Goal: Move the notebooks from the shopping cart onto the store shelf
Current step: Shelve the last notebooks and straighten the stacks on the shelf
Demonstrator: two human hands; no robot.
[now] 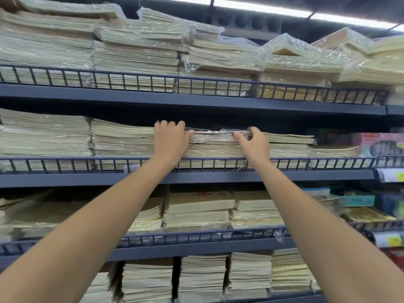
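Two hands on wrapped notebooks; price tags unreadable

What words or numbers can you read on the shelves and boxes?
Nothing here reads clearly.
Price tags at the right: too blurred to read.
Pink box: print too blurred.
Teal box: marks too small.
Notebook cover with red marks: too blurred.

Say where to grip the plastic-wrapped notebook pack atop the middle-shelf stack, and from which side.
Grip the wrapped pack at its left and right ends, coming from the front above the wire rail. It lies flat and wide on the stack, with the upper shelf close overhead, so a top approach looks awkward.
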